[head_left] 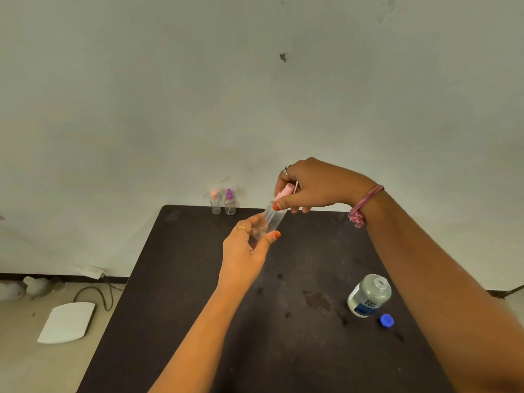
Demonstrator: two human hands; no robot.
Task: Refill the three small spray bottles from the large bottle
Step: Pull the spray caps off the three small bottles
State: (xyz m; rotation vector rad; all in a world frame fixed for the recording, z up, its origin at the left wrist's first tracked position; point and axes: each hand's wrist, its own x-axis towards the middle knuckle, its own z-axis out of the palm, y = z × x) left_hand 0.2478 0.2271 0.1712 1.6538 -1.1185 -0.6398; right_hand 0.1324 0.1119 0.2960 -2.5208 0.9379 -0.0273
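Soft, even light; slight blur; wide-angle bending at edges.

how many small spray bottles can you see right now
3. A pink-capped bottle and a purple-capped bottle stand at the table's far edge; a third bottle is held between both hands above the table.

Left hand [243, 251] holds clear small spray bottle [269, 222] tilted above dark table [198, 279]; right hand [306, 185] grips its pink spray cap [282, 192] (large bottle [368, 296] uncapped).

Dark table [198, 293] with bottles.
Large bottle [368, 296] beside blue cap [386, 320]; two small spray bottles [223, 202] at far edge.
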